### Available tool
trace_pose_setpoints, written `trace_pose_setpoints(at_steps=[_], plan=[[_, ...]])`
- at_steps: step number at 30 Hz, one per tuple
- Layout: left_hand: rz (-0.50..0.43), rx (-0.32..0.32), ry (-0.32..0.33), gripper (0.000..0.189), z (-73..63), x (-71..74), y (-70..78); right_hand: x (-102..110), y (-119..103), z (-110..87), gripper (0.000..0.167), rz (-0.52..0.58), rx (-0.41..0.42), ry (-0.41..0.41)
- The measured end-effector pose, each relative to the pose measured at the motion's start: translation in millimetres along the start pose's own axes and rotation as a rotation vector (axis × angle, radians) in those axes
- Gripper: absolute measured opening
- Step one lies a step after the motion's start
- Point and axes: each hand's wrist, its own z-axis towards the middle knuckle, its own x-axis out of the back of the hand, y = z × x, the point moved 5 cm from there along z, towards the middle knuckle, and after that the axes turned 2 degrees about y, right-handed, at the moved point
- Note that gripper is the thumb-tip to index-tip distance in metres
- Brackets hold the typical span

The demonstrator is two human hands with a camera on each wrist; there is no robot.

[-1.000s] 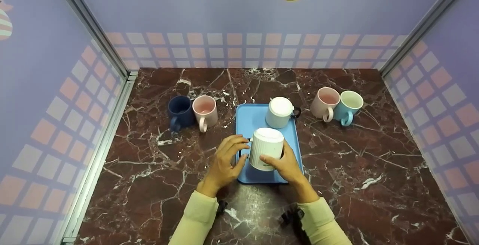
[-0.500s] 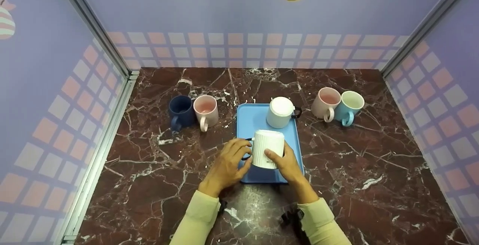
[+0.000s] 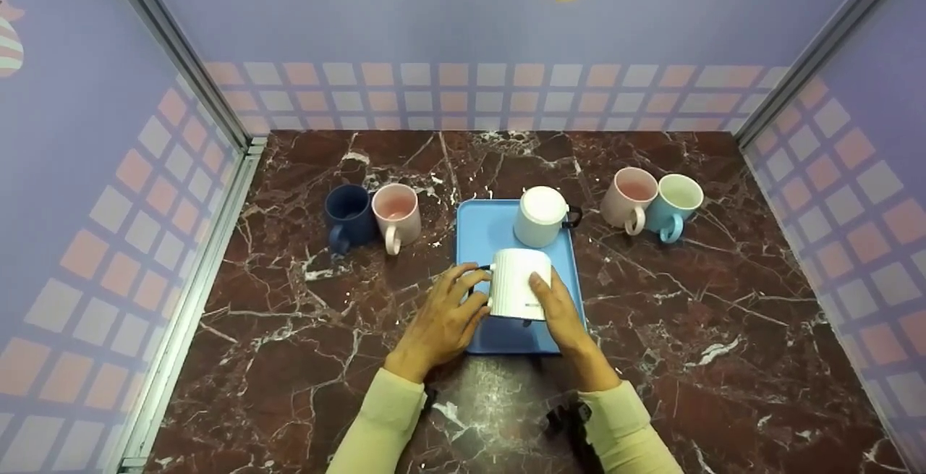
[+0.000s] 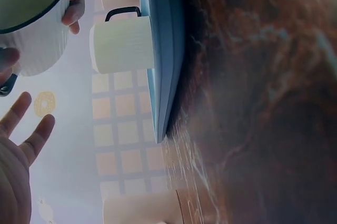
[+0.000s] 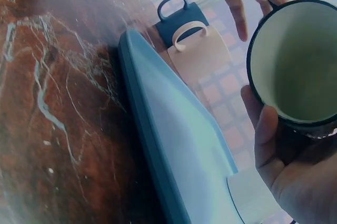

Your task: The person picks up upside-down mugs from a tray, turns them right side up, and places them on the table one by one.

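A white ribbed mug (image 3: 512, 282) with a black rim is held above the blue tray (image 3: 481, 224), its mouth turned down and toward the person. My right hand (image 3: 566, 318) grips its body from the right, thumb across the near side. On the left, my left hand (image 3: 438, 326) pinches the mug's black handle; two other fingers (image 4: 38, 137) stretch out free in the left wrist view. The right wrist view looks into the mug's bare inside (image 5: 303, 60). Behind it a second white mug (image 3: 541, 217) stands upside down on the tray, black handle to the right.
A navy mug (image 3: 349, 217) and a pink mug (image 3: 398, 217) stand upright side by side left of the tray. To its right are another pink mug (image 3: 626, 202) and a light blue mug (image 3: 673, 210). Patterned walls (image 3: 463, 25) enclose the dark marbled table (image 3: 723, 300).
The held mug has tipped, its base turning away and its black rim coming into view. My left hand has closed in on the handle, and my right thumb has shifted up the side.
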Motion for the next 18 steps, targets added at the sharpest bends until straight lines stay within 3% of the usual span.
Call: trace_pose_setpoints(at_steps=[9, 18], plan=[[-0.048, -0.036, 0.099, 0.028, 1.2, 1.7, 0.3, 0.5, 1.3, -1.0, 0.07, 0.058, -0.016, -0.019], [-0.108, -0.001, 0.17, 0.032, 2.6, 2.6, -2.4, 5.9, 0.0, 1.7, 0.058, 0.073, 0.096, -0.011]])
